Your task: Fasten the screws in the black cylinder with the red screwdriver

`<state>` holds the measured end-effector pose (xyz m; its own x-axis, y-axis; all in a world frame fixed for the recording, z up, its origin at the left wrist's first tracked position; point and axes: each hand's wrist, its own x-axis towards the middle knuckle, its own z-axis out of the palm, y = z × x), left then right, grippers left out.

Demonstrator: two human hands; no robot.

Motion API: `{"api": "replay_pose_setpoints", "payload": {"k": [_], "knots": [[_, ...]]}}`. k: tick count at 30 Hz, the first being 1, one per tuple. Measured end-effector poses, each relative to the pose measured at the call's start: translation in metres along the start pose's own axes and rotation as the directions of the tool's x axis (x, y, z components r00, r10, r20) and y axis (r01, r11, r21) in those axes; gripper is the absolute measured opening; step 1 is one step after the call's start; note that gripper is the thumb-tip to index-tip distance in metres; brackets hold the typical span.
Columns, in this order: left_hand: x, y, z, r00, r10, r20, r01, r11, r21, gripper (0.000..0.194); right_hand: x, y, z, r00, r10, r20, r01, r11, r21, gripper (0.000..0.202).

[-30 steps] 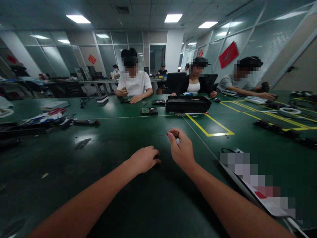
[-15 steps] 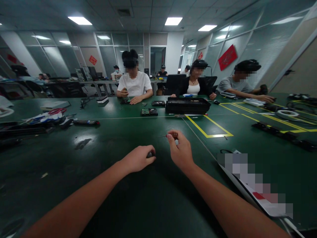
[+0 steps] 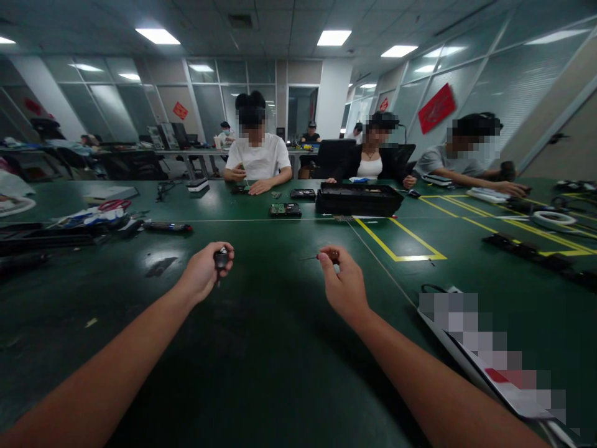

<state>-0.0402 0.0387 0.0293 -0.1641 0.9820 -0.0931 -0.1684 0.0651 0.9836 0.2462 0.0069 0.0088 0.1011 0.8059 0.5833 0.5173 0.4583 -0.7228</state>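
Observation:
My left hand (image 3: 204,271) is closed around a small dark metallic object (image 3: 221,259), held above the green table (image 3: 261,367) left of centre. What the object is, I cannot make out. Right of centre, my right hand (image 3: 344,280) pinches a small screwdriver with a reddish-brown handle (image 3: 331,256); its thin shaft points left. A wide gap separates the hands. Beyond them lies a drive with a green circuit board (image 3: 285,210), touched by neither hand.
A long black case (image 3: 358,199) stands farther back. A dark pen-like tool (image 3: 168,227) and red-handled pliers (image 3: 114,205) lie left. Yellow tape (image 3: 420,257) marks the right side; a white-edged board (image 3: 489,379) lies near my right forearm. Several people sit opposite.
My left hand has moved left and slightly up, turning so that the dark object in it shows more. My right hand keeps its pinch on the screwdriver, and the view has shifted slightly.

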Motion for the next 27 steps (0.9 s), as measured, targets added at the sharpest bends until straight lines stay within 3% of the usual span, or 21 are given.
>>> {"api": "replay_pose_setpoints", "payload": {"k": [6,18,27], "knots": [[0.005,0.017,-0.031,0.985,-0.008,-0.172,-0.018,0.989,-0.144,0.005,0.001,0.001,0.0,1.0,0.011,0.001,-0.011,1.0,0.027,0.024],[-0.021,0.05,-0.082,0.961,0.094,-0.261,-0.094,0.995,0.009,0.018,0.0,0.002,0.0,0.999,0.03,0.027,-0.031,0.999,0.037,0.023],[-0.04,0.071,-0.161,0.832,0.159,-0.532,-0.076,0.982,0.175,0.026,0.0,-0.001,0.0,1.0,0.024,0.019,-0.025,0.999,0.025,0.026]]}}
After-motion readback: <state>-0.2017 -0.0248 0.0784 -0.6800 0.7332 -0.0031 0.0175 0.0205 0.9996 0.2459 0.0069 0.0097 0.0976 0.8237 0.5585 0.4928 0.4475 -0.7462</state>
